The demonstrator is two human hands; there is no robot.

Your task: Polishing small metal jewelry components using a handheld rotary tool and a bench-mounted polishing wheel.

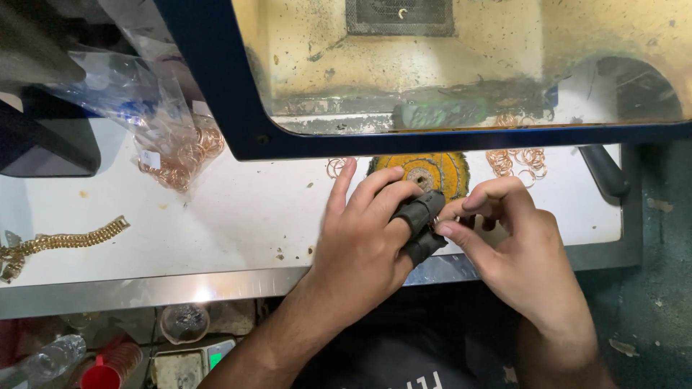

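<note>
Head view: white worktop (238, 216) with a metal front edge, dirty yellowed clear guard (461, 65) in a dark blue frame hanging over the far side. Yellow buffing wheel (431, 173) sits under the guard, just beyond the hands. Left hand (367, 238) is at centre, fingers curled, with dark grey finger guards (419, 223) on thumb and a finger, pinching something small at the tips. Right hand (515, 252) is just right of it, fingertips meeting the left's; both seem to grip a small ring (437, 225), mostly hidden, so can't confirm its shape. Loose copper-coloured rings (515, 162) lie on the worktop to the right of the wheel, a few more (336, 167) to its left. Clear plastic bag of copper rings (176, 155) far left of the hands. Gold chain bracelet (65, 241) at the left edge. Below the worktop: glass jar (184, 322), small scale (194, 360), red cup (108, 371), plastic bottle (47, 358).
</note>
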